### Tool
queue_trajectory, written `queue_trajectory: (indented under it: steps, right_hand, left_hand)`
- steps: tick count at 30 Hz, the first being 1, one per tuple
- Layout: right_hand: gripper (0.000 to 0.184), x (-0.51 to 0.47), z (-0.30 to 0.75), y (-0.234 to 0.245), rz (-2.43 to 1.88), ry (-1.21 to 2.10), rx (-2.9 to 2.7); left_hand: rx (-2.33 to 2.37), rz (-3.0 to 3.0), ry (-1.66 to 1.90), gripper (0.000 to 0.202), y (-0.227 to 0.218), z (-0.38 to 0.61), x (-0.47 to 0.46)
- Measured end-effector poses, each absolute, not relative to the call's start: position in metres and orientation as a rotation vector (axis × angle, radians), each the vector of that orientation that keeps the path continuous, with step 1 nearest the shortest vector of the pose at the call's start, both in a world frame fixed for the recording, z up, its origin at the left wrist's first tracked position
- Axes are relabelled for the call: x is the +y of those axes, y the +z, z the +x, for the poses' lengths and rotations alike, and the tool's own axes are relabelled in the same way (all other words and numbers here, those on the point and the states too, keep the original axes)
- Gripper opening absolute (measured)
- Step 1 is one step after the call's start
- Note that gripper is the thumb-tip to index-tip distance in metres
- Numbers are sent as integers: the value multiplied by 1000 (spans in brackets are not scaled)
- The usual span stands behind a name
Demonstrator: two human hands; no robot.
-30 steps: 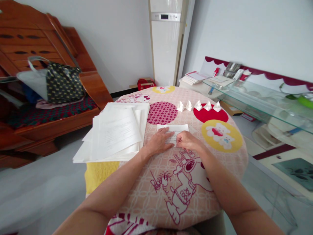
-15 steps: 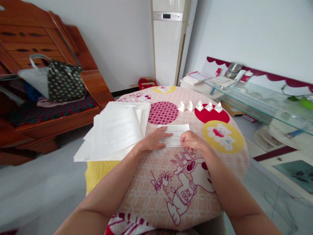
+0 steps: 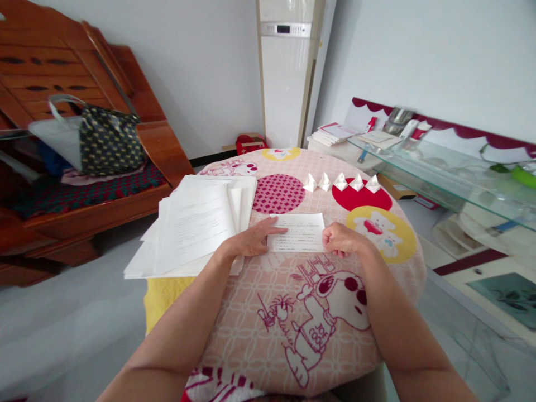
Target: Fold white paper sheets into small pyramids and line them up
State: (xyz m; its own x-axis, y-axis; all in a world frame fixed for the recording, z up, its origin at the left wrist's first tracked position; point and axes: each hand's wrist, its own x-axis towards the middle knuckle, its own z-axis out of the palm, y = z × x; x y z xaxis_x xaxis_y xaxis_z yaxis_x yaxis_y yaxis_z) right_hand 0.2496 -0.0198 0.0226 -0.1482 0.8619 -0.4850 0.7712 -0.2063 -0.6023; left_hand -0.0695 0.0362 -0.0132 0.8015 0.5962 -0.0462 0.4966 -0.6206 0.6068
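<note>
At the left, the loose stack of paper [image 3: 195, 231] juts past the table [image 3: 251, 329] edge, so a backward nudge from the nearby left hand [image 3: 250, 237], fingers spread, could send pages sliding off. The printed sheet [image 3: 298, 234] lies flat between both hands; uneven pressure might skew it, particularly under the right hand [image 3: 344, 240], curled in tight at its right edge, though whether it pinches paper I cannot tell.
</note>
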Motion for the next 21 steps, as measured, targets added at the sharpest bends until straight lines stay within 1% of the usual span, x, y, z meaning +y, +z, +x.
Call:
queue_trajectory:
  steps: [4,6,9,11,12,15,18,20,21]
  right_hand:
    - [15,-19,273,21,-2008,1215,-1790]
    - [18,-16,276,18,-1964,1137,-1679]
    - [28,-12,268,11,-1872,1048,-1562]
    - [28,-9,258,7,-1878,1031,-1507]
    - [28,-8,253,6,-1892,1001,-1482]
    - [20,-6,243,4,-1861,975,-1437]
    - [13,-5,241,2,-1748,969,-1383]
    - [11,-4,243,0,-1622,1005,-1322]
    - [12,-4,245,0,-1558,1039,-1285]
  left_hand:
    - [804,2382,256,68,-17,-71,38]
    - [872,2380,372,68,-20,-67,38]
    - [1015,2330,581,67,-23,-54,37]
    - [1110,2283,666,61,-25,-44,36]
    - [1163,2257,696,58,-25,-40,35]
    - [1284,2168,785,51,-27,-33,35]
    - [1296,2021,912,45,-28,-33,36]
    - [1250,1887,1017,46,-27,-34,35]
    - [1213,1816,1068,52,-26,-34,35]
